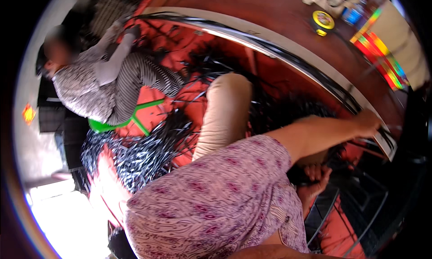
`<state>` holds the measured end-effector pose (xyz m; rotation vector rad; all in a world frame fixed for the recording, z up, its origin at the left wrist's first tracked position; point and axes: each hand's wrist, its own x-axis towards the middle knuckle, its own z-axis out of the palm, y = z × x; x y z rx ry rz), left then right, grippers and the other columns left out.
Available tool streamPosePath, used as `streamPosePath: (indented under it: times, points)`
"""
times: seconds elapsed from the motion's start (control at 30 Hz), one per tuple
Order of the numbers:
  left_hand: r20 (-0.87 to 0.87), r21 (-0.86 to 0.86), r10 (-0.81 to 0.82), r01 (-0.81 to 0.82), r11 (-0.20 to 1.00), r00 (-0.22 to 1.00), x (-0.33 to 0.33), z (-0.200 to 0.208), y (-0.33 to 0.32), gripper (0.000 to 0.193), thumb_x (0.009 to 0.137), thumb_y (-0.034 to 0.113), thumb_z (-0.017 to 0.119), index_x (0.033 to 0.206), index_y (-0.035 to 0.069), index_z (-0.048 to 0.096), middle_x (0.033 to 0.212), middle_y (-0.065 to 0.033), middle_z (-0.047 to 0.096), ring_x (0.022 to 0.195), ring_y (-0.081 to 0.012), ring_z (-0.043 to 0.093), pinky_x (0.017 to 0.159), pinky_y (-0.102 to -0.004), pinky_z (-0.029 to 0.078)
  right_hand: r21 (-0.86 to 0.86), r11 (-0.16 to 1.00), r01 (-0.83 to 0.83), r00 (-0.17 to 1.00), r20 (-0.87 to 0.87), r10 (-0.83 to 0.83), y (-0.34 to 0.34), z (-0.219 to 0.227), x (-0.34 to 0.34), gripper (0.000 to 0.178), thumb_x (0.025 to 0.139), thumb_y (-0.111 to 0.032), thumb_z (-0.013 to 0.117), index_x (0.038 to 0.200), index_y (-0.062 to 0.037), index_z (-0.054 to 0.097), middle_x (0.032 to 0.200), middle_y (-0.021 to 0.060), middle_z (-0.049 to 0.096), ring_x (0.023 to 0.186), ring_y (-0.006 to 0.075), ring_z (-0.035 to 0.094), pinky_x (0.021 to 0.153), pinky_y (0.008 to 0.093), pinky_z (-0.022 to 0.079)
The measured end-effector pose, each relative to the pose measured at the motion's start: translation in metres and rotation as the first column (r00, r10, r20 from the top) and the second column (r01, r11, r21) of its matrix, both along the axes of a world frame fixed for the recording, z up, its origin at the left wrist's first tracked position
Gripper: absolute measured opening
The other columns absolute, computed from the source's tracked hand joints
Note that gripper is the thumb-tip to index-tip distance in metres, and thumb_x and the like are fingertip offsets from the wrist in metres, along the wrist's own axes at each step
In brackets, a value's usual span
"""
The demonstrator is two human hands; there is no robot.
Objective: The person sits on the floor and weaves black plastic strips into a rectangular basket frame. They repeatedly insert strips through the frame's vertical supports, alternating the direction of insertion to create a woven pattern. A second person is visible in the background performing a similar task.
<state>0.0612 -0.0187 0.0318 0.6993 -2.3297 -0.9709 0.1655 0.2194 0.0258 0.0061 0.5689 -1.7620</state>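
Reaching along the curved rim, the person's right hand lies on the end of a long bundle of thin black strips, glossy and flat, which follows the pale edge of a dark red-brown wooden table; the fingers are folded over the bundle's end beside a small pale flat block, though how tightly they grip cannot be told. Left hand: lower, below the outstretched forearm, fingers curled shut around a dark tuft of black strands, pressed near the lap. Sleeve and garment: soft cloth, mauve with a small darker print. Knee: covered in plain beige cloth, rounded, raised between the two heaps. Floor: orange-red, strewn with loose black strips, with a thick shiny heap to the left. Second person: seated low on a green stool, in striped grey clothing, one arm stretched up toward the strips. Tabletop items: a round yellow tape measure, a band of rainbow-coloured stripes at the far right. Lower left of the room: bright daylight, washed out.
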Motion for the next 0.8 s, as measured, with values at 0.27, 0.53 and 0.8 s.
streamPosePath:
  times: [0.27, 0.53, 0.8]
  points:
    - [-0.118, -0.031, 0.245, -0.25, 0.968, 0.962, -0.033, -0.032, -0.016, 0.032, 0.076, 0.039, 0.066, 0.081, 0.008, 0.07, 0.083, -0.0159, 0.068, 0.084, -0.036, 0.066, 0.072, -0.0482, 0.053, 0.011, 0.999, -0.044, 0.999, -0.017, 0.044, 0.011, 0.002, 0.002, 0.025, 0.095, -0.033, 0.058, 0.084, -0.0114, 0.052, 0.059, -0.0072, 0.031, 0.052, 0.0064, 0.033, 0.053, 0.025, 0.033]
    - [-0.097, 0.073, 0.236, -0.229, 0.971, 0.967, -0.008, -0.011, -0.013, 0.031, 0.079, 0.038, 0.066, 0.088, 0.008, 0.07, 0.084, -0.0165, 0.068, 0.086, -0.0366, 0.066, 0.074, -0.0474, 0.052, 0.197, 0.98, 0.004, 0.999, -0.043, 0.005, 0.004, 0.016, 0.022, 0.028, 0.094, -0.036, 0.06, 0.082, -0.0135, 0.048, 0.059, -0.0073, 0.028, 0.053, 0.0061, 0.03, 0.053, 0.0233, 0.031]
    - [-0.04, 0.048, 0.128, -0.126, 0.991, 0.991, -0.011, -0.013, -0.011, 0.027, 0.071, 0.033, 0.064, 0.083, 0.009, 0.07, 0.082, -0.0148, 0.068, 0.084, -0.0349, 0.066, 0.073, -0.0472, 0.052, 0.144, 0.983, -0.113, 0.993, -0.021, 0.117, -0.004, 0.015, 0.012, 0.025, 0.095, -0.034, 0.058, 0.081, -0.0149, 0.052, 0.059, -0.0085, 0.028, 0.054, 0.0053, 0.031, 0.057, 0.0224, 0.032]
